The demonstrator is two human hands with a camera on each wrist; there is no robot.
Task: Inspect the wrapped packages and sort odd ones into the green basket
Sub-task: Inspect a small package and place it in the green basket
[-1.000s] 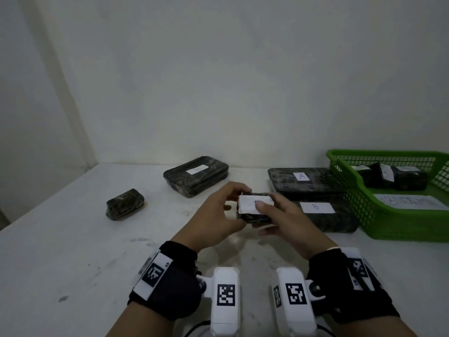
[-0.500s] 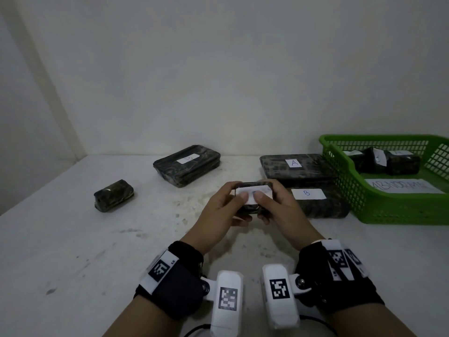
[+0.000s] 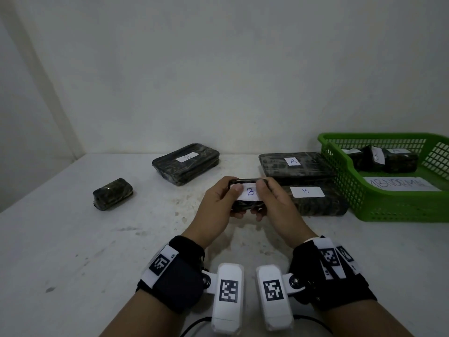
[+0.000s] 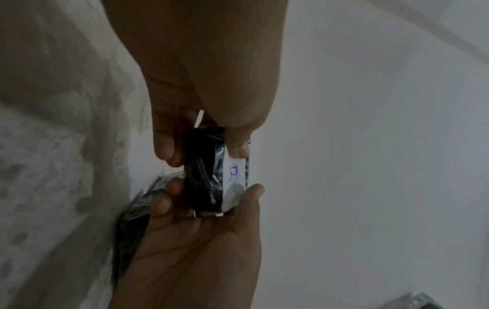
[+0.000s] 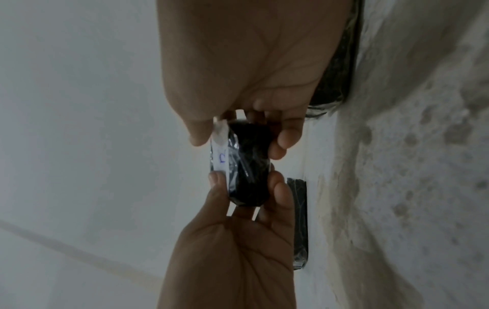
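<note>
I have both hands up in the lower middle of the head view, holding one small wrapped package [image 3: 247, 194] between them above the desk [image 3: 73, 239]. My left hand [image 3: 216, 207] grips its left end, thumb on the white label and fingers curled underneath; my right hand [image 3: 277, 203] grips the right end the same way. The label faces up at me and reads "B".

From the left wrist view the package [image 4: 209, 171] shows edge-on, dark and glossy, pinched between thumbs and fingertips. The right wrist view shows the same hold.

The green basket [image 3: 364, 203] sits at the right edge of the frame, with dark wrapped packages [image 3: 386, 159] in its far end and a paper sheet marked "ABNORMAL" [image 3: 401, 183] on its floor. Just left of it lie two large flat packages, one labelled "A" [image 3: 291, 166] behind one labelled "B" [image 3: 315, 200]. Another large package [image 3: 185, 162] lies at centre back, and a small unlabelled one [image 3: 113, 193] sits at the left.
</note>
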